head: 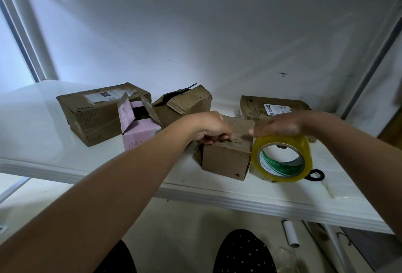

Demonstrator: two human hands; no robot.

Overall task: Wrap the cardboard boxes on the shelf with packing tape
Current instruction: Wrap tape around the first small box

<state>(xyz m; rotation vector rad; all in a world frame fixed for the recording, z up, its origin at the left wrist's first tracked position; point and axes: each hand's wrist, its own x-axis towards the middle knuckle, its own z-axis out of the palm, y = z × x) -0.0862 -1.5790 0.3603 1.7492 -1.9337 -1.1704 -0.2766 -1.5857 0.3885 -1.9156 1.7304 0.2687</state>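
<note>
A small brown cardboard box (226,159) stands near the front of the white shelf (217,194). My left hand (211,130) grips the box's top left edge, fingers curled over it. Just to its right a roll of yellowish clear packing tape (282,159) stands on edge, with a green-printed core. My right hand (285,125) rests on top of the roll and holds it, thumb stretched toward the box. Whether a strip of tape runs from roll to box I cannot make out.
Behind are a large brown box (91,116), an open pink box (139,131), a torn brown box (185,105) and a labelled flat box (274,107). A black ring (316,174) lies by the roll. A white tube (291,233) lies on the floor below.
</note>
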